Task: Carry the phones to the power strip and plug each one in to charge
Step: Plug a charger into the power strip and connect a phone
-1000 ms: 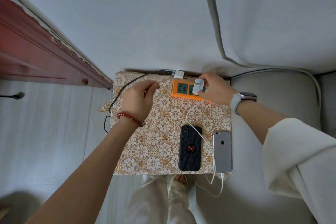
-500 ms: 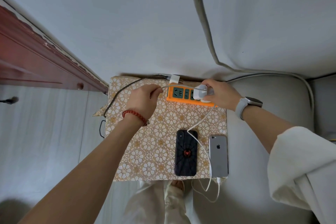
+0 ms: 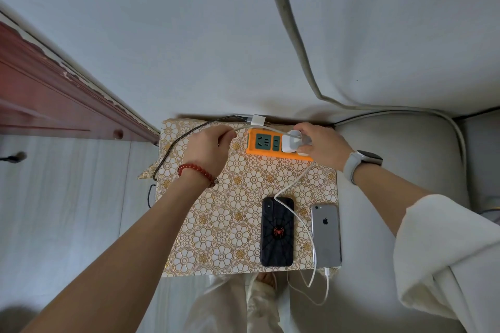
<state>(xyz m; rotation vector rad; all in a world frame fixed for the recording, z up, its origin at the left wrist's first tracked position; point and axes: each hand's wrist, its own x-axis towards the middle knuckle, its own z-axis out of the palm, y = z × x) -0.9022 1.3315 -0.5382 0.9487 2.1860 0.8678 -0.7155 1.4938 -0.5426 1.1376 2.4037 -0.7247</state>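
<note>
An orange power strip (image 3: pixel 261 143) lies at the far edge of a small table with a floral cloth (image 3: pixel 216 224). My right hand (image 3: pixel 322 143) grips a white charger plug (image 3: pixel 290 142) seated on the strip's right part. From it a white cable (image 3: pixel 293 184) runs over a black phone with a spider case (image 3: pixel 277 232) to the near end of a silver phone (image 3: pixel 326 235). Both phones lie face down near the front edge. My left hand (image 3: pixel 208 147) pinches the strip's grey cord (image 3: pixel 242 129) just left of the strip.
A second white plug (image 3: pixel 257 119) and a black braided cable (image 3: pixel 186 135) lie at the table's back left. A grey sofa cushion (image 3: pixel 400 149) sits to the right, a red wooden door frame (image 3: pixel 54 97) to the left, a white wall behind.
My right hand has pressed the white plug down onto the strip's right end. My left hand has closed on the strip's cord next to the strip.
</note>
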